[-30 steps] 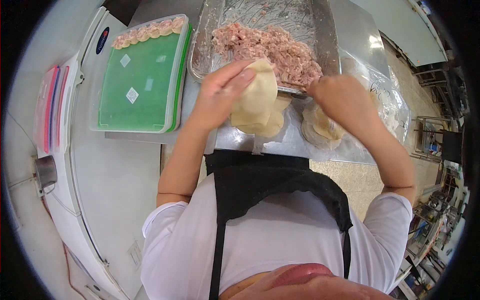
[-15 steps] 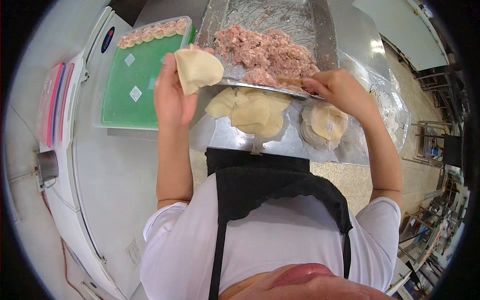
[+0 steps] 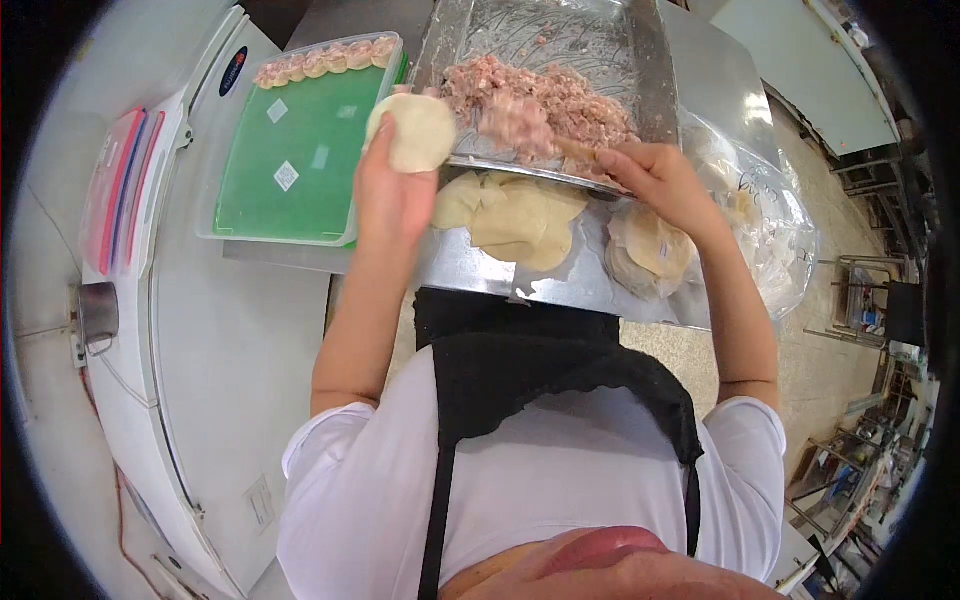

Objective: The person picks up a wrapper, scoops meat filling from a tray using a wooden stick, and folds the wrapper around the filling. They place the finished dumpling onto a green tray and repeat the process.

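A round, pale dough wrapper [image 3: 422,133] lies flat on the palm and fingers of my left hand [image 3: 392,195], with my thumb pressed on its edge. My right hand [image 3: 655,180] grips a wooden spatula [image 3: 577,150] that bears a blurred lump of minced meat [image 3: 518,122]. This lump is above the near side of the metal tray [image 3: 660,75], where a larger heap of minced filling [image 3: 590,105] lies. Below the tray, several loose wrappers [image 3: 525,225] overlap on the metal table, and a stack of wrappers [image 3: 650,245] stands to their right.
On the left is a green-bottomed plastic container [image 3: 300,170] with a row of filled dumplings [image 3: 325,62] along its far edge. A clear plastic bag [image 3: 775,220] lies at the table's right side. A white appliance [image 3: 235,350] stands at the left.
My left hand has moved right, towards the tray, and the wrapper now lies flatter and rounder on it. The spatula has lifted a lump of filling up from the tray's near edge.
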`<state>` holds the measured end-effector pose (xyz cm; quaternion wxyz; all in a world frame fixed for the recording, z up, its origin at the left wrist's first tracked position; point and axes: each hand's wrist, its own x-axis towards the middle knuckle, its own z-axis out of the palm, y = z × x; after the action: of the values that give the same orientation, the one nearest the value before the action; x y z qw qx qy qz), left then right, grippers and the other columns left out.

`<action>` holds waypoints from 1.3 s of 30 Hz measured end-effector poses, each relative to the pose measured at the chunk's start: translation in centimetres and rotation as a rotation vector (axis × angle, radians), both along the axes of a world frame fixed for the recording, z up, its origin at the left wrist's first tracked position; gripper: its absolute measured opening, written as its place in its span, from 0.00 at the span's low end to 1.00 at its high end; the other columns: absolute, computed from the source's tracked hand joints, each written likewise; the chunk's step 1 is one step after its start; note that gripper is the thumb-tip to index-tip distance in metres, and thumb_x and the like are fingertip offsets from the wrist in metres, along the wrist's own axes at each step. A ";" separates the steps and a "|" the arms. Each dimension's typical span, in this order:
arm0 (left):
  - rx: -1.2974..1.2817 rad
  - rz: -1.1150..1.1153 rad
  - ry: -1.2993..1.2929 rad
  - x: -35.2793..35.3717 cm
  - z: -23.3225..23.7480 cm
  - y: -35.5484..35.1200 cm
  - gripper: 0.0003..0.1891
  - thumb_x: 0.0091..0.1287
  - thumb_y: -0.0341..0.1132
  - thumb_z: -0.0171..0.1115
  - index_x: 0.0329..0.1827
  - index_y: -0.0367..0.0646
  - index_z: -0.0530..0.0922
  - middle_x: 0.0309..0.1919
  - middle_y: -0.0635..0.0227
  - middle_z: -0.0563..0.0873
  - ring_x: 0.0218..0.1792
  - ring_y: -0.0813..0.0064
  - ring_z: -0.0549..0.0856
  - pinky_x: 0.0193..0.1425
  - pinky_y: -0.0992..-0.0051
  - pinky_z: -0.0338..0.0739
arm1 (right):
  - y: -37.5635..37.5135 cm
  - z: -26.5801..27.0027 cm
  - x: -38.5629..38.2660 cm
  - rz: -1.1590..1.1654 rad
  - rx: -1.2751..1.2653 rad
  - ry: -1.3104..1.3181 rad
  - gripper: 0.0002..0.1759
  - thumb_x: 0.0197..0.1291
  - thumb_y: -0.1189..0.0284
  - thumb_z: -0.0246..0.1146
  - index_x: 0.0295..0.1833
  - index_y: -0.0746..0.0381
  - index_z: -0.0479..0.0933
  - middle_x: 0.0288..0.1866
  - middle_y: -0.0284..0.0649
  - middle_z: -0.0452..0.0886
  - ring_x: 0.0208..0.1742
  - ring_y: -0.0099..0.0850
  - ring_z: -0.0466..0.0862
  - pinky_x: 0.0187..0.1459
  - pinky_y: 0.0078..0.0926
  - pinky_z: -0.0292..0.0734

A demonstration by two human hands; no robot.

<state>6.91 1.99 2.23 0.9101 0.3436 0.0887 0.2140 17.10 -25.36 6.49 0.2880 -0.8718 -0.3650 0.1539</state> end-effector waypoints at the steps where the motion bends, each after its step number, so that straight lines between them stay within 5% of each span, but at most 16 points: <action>1: -0.002 0.001 0.000 0.6 0.2 -0.8 0.25 0.78 0.41 0.47 0.70 0.32 0.62 0.65 0.44 0.72 0.67 0.52 0.73 0.74 0.56 0.66 | 0.2 0.6 -0.3 -0.092 0.076 0.085 0.19 0.71 0.59 0.57 0.47 0.64 0.83 0.23 0.39 0.77 0.25 0.29 0.75 0.31 0.30 0.71; 6: -0.392 -0.243 -0.140 3.8 4.0 -5.2 0.28 0.77 0.53 0.43 0.62 0.34 0.68 0.57 0.53 0.78 0.59 0.58 0.77 0.71 0.57 0.67 | 1.7 0.9 -0.8 -0.242 0.302 0.205 0.16 0.71 0.61 0.58 0.50 0.61 0.83 0.22 0.37 0.76 0.27 0.26 0.74 0.31 0.28 0.70; 7: -0.327 -0.257 -0.182 4.5 4.7 -5.5 0.36 0.76 0.58 0.40 0.70 0.31 0.60 0.64 0.46 0.71 0.67 0.47 0.70 0.76 0.49 0.59 | 1.5 -0.1 -0.8 -0.172 0.329 -0.048 0.15 0.70 0.62 0.59 0.49 0.60 0.83 0.24 0.38 0.78 0.28 0.30 0.77 0.32 0.30 0.72; 9: -0.368 -0.238 -0.127 5.0 4.2 -5.2 0.38 0.75 0.61 0.41 0.71 0.31 0.59 0.65 0.46 0.69 0.68 0.46 0.69 0.76 0.47 0.58 | 0.5 0.2 -1.0 -0.104 0.360 -0.307 0.14 0.69 0.63 0.60 0.49 0.60 0.84 0.25 0.40 0.79 0.28 0.33 0.79 0.32 0.32 0.73; 11: -0.415 -0.209 -0.066 5.8 2.5 -4.7 0.41 0.73 0.63 0.41 0.71 0.31 0.57 0.66 0.45 0.67 0.69 0.45 0.67 0.76 0.44 0.57 | -1.4 2.9 -1.2 -0.033 -0.095 -0.614 0.13 0.67 0.64 0.61 0.50 0.58 0.82 0.32 0.43 0.82 0.34 0.43 0.83 0.35 0.38 0.77; 18: -0.299 -0.167 0.043 4.4 4.3 -5.9 0.45 0.68 0.68 0.46 0.70 0.32 0.60 0.64 0.45 0.67 0.68 0.46 0.66 0.73 0.44 0.60 | -0.6 3.3 -2.9 0.005 -0.049 -0.676 0.09 0.67 0.66 0.59 0.46 0.59 0.78 0.33 0.44 0.80 0.34 0.49 0.83 0.34 0.45 0.78; 21: -0.295 -0.175 0.033 5.0 3.6 -4.4 0.41 0.67 0.65 0.52 0.65 0.32 0.66 0.59 0.47 0.71 0.65 0.47 0.70 0.72 0.46 0.64 | -0.3 6.8 -5.0 -0.060 -0.318 -0.779 0.10 0.67 0.66 0.59 0.46 0.59 0.77 0.32 0.44 0.79 0.33 0.50 0.83 0.33 0.44 0.79; 23: -0.314 -0.181 0.024 5.1 3.8 -4.2 0.38 0.66 0.62 0.56 0.61 0.32 0.69 0.57 0.48 0.72 0.64 0.48 0.71 0.71 0.47 0.66 | 0.8 5.9 -5.6 -0.007 -0.029 -0.805 0.10 0.66 0.66 0.59 0.46 0.61 0.77 0.31 0.44 0.78 0.33 0.48 0.84 0.34 0.43 0.79; 27: -0.414 -0.233 -0.037 4.7 3.7 -3.2 0.31 0.65 0.53 0.62 0.59 0.33 0.70 0.55 0.48 0.75 0.61 0.49 0.74 0.66 0.51 0.72 | 0.6 4.6 -3.0 0.026 -0.008 -0.712 0.13 0.68 0.65 0.58 0.47 0.64 0.79 0.31 0.46 0.80 0.33 0.46 0.84 0.36 0.39 0.78; 29: -0.435 -0.356 -0.135 4.3 3.7 -2.2 0.31 0.66 0.50 0.62 0.62 0.35 0.68 0.53 0.52 0.76 0.59 0.50 0.76 0.65 0.54 0.74 | -0.4 4.9 -2.1 -0.046 0.354 -0.404 0.15 0.70 0.64 0.57 0.49 0.65 0.81 0.32 0.48 0.82 0.33 0.43 0.83 0.37 0.36 0.77; 30: -0.079 -0.389 -0.143 3.3 4.6 -2.3 0.30 0.65 0.45 0.64 0.65 0.38 0.66 0.51 0.53 0.79 0.55 0.54 0.79 0.62 0.56 0.77 | -0.7 5.5 -2.0 -0.042 0.353 -0.409 0.15 0.70 0.64 0.57 0.49 0.65 0.81 0.32 0.48 0.82 0.33 0.43 0.83 0.37 0.36 0.77; 31: 0.279 -0.415 -0.145 2.6 5.3 -2.4 0.31 0.65 0.39 0.66 0.68 0.41 0.65 0.49 0.55 0.81 0.52 0.57 0.83 0.59 0.58 0.80 | -1.1 6.2 -2.2 -0.081 0.272 -0.197 0.17 0.72 0.64 0.56 0.51 0.66 0.81 0.30 0.42 0.81 0.30 0.32 0.79 0.35 0.30 0.74; 32: 0.280 -0.417 -0.146 2.3 5.8 -2.2 0.31 0.65 0.39 0.66 0.68 0.41 0.65 0.49 0.55 0.81 0.52 0.57 0.83 0.59 0.58 0.80 | -1.3 6.8 -2.6 -0.122 0.190 0.018 0.18 0.73 0.64 0.55 0.53 0.68 0.80 0.28 0.37 0.80 0.28 0.22 0.74 0.33 0.24 0.72; 34: 0.891 -0.379 -0.141 1.8 6.5 -2.0 0.31 0.61 0.34 0.70 0.68 0.47 0.69 0.45 0.62 0.86 0.46 0.67 0.86 0.54 0.65 0.82 | -1.6 8.0 -3.6 -0.078 0.167 0.022 0.18 0.73 0.64 0.56 0.53 0.69 0.80 0.29 0.36 0.81 0.29 0.21 0.74 0.33 0.23 0.72; 38: 1.252 -0.368 -0.199 2.4 7.8 -1.8 0.25 0.56 0.35 0.75 0.58 0.45 0.78 0.42 0.67 0.87 0.45 0.75 0.86 0.54 0.73 0.80 | -1.5 8.0 -5.2 0.030 0.172 -0.072 0.17 0.71 0.65 0.58 0.54 0.69 0.79 0.36 0.40 0.85 0.31 0.24 0.78 0.37 0.23 0.74; 39: 1.281 -0.531 -0.125 2.5 8.4 -1.8 0.22 0.55 0.36 0.76 0.53 0.44 0.81 0.43 0.68 0.87 0.45 0.77 0.86 0.54 0.75 0.79 | -1.3 7.7 -5.2 0.030 0.175 -0.075 0.17 0.71 0.65 0.58 0.54 0.69 0.79 0.36 0.40 0.85 0.31 0.24 0.78 0.37 0.23 0.74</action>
<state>9.43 0.22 10.59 0.5530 0.8100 -0.1947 0.0139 11.88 -26.63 14.15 0.3467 -0.8430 -0.4007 0.0930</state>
